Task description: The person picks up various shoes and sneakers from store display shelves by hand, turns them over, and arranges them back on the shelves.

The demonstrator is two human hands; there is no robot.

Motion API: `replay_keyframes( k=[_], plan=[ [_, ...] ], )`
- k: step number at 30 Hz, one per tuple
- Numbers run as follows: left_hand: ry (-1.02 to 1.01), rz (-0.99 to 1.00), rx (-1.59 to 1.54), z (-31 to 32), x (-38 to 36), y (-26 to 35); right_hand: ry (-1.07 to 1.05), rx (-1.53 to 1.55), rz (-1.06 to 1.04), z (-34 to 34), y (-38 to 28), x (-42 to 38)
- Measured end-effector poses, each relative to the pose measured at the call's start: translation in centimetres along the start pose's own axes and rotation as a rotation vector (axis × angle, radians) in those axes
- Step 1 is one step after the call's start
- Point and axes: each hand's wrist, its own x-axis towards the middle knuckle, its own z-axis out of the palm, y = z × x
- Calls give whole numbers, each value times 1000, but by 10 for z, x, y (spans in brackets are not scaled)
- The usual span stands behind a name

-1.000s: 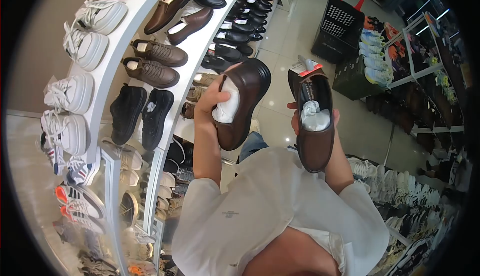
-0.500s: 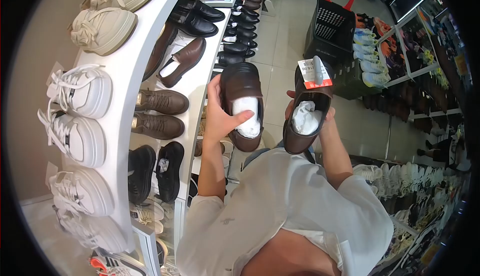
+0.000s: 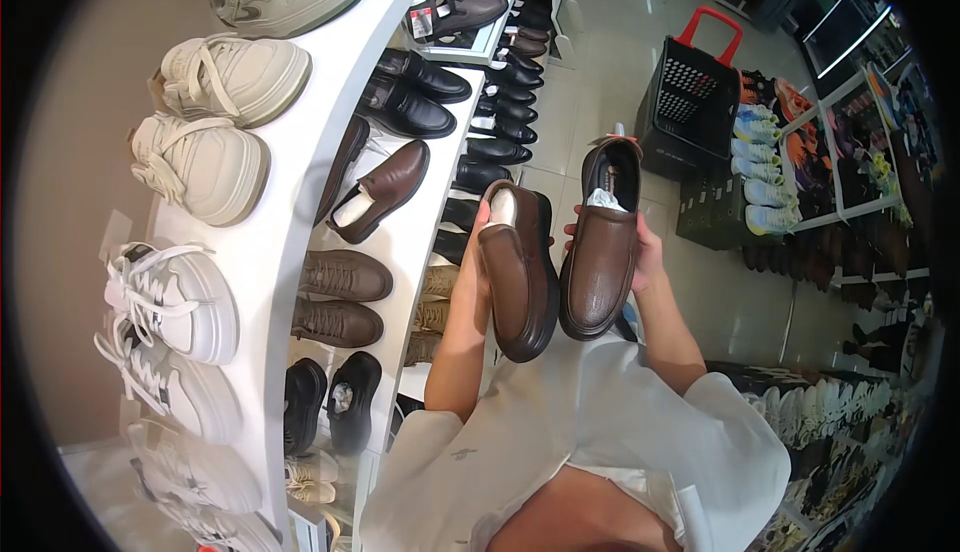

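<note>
Two brown leather loafers are held up side by side before my chest, toes toward me. My left hand (image 3: 482,242) is closed around the heel side of the left loafer (image 3: 520,287), which leans slightly and has white stuffing inside. The right loafer (image 3: 600,267) is gripped by my right hand (image 3: 648,249), with fingertips showing on both sides of it. Crumpled white paper (image 3: 602,199) sits in its opening, and a tag edge (image 3: 617,137) shows at its heel. The undersides of both shoes are hidden.
To the left, a white shelf (image 3: 290,222) carries white and beige sneakers; a lower shelf beside it holds a single brown loafer (image 3: 382,190) and other dark shoes. Ahead on the tiled floor stands a black basket (image 3: 690,102) with a red handle. Shoe racks (image 3: 840,122) line the right.
Both loafers have been turned so their uppers and toes face me instead of their openings. They are closer together, and the right one's price tag has swung mostly out of sight.
</note>
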Motion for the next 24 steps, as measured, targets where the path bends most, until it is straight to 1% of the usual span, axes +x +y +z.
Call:
replay_keyframes(
  k=[2, 3, 5, 6, 8, 9, 10, 11, 12, 13, 14, 15, 16, 18, 19, 21, 22, 24],
  plan=[
    [42, -13, -5, -9, 31, 4, -67, -43, 21, -18, -16, 14],
    [3, 19, 54, -1, 34, 7, -40, -79, 57, -30, -27, 21],
    [23, 70, 38, 29, 49, 9, 3, -112, 120, -44, -57, 38],
    [47, 103, 16, 46, 56, 11, -15, -117, 113, -55, -71, 44],
    [16, 111, 52, 75, 83, 21, 135, 25, 160, -80, -103, 60],
    [145, 128, -5, 84, 104, 23, 188, -30, 136, -75, -119, 67],
    [280, 141, -67, 90, 125, 24, 176, -34, 140, -83, -134, 70],
    [187, 121, -59, 93, 145, 28, 152, -35, 126, -91, -148, 73],
    [184, 137, -54, 101, 163, 33, 123, -37, 110, -96, -163, 81],
    [98, 152, -32, 109, 180, 37, 106, -40, 111, -98, -176, 88],
    [16, 162, -10, 117, 194, 41, 219, -110, 33, -99, -187, 93],
    [51, 157, -3, 130, 205, 44, 335, -182, -45, -97, -201, 98],
    [53, 165, -5, 141, 212, 49, 328, -184, -39, -95, -215, 103],
    [82, 257, 167, 168, 226, 59, 418, -170, -13, -88, -246, 114],
    [75, 270, 164, 185, 233, 66, 407, -181, -12, -85, -264, 123],
    [86, 332, 221, 218, 240, 80, 338, -350, -85, -80, -296, 142],
    [95, 363, 252, 236, 240, 88, 329, -355, -82, -78, -311, 152],
    [62, 366, 202, 269, 238, 111, 100, -285, -36, -71, -337, 173]
  ],
)
